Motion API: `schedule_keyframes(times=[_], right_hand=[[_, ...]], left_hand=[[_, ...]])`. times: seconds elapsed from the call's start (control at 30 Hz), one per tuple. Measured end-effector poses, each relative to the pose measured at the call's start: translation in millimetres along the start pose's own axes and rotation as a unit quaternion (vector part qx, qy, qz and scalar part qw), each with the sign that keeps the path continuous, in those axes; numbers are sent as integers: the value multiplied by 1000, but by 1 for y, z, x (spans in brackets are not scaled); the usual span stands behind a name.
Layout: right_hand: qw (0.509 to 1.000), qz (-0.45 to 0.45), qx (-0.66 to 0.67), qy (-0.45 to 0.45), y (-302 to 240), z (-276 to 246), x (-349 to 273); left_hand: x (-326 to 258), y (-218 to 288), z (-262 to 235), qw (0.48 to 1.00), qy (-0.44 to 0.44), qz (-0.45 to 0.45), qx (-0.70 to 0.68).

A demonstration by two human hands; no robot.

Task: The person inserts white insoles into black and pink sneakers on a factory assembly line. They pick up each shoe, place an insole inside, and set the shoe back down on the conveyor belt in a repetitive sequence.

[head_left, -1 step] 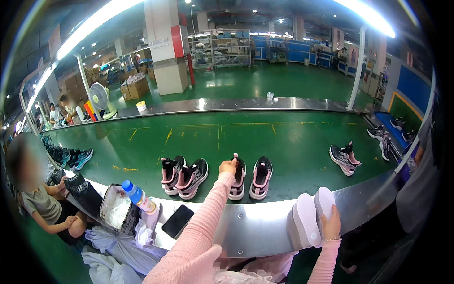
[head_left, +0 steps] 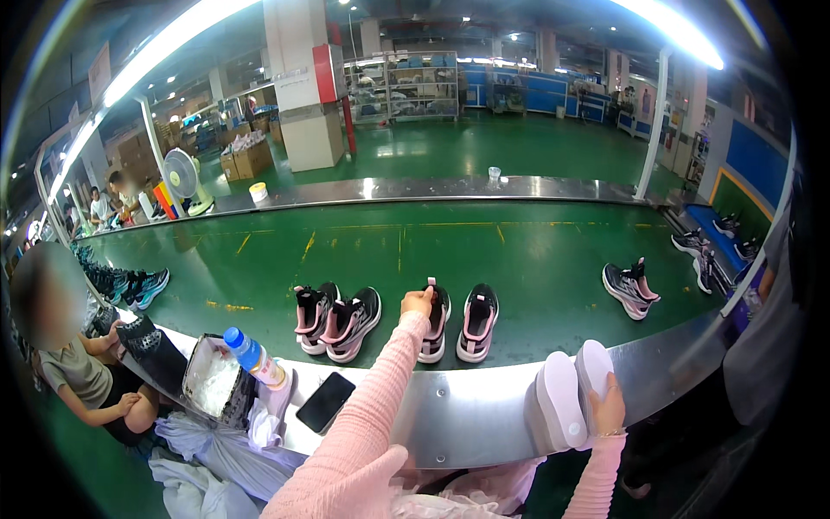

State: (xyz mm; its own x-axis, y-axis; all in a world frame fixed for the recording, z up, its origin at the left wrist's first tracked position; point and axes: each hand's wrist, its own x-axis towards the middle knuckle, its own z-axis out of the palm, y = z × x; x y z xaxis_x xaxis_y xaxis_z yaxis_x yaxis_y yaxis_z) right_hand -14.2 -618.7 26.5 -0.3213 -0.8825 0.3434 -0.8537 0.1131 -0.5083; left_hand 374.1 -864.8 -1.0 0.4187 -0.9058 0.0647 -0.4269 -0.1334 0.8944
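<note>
Hardly anything has shifted since the earlier frame: your left hand [head_left: 418,303] pinches a black shoe [head_left: 439,326] on the green table [head_left: 536,259]; your right hand [head_left: 609,408] grips a white sole [head_left: 595,368] over the steel ledge [head_left: 480,415]. Beyond, shelves [head_left: 422,86] and a pillar [head_left: 311,143] stand on green floor [head_left: 467,149].

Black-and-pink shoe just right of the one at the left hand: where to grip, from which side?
Probably pinch the shoe by the right side of its collar, coming from above and the right. It stands upright with its opening facing up; the neighbouring shoe at the left hand crowds its left.
</note>
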Motion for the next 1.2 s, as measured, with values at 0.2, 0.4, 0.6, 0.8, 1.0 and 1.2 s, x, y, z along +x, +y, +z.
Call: schedule_keyframes(times=[0.2,0.4,0.6,0.8,1.0,1.2], right_hand=[[984,49,-107,-134,-20,-25,19],[959,82,-173,-209,-34,-39,28],[945,118,-212,-220,-44,-52,29],[964,52,-246,-84,-39,-55,42],[910,59,269,-309,-119,-34,64],[771,55,462,-434,-181,49,82]], left_hand=[[1,-15,-8,995,-29,-60,-80],[-4,2,-21,956,-93,-172,-219],[-16,25,-35,916,-116,-213,-319],[-10,11,-32,938,-88,-165,-292],[-11,-9,-46,997,-34,3,-75],[-56,43,-86,931,-73,155,323]])
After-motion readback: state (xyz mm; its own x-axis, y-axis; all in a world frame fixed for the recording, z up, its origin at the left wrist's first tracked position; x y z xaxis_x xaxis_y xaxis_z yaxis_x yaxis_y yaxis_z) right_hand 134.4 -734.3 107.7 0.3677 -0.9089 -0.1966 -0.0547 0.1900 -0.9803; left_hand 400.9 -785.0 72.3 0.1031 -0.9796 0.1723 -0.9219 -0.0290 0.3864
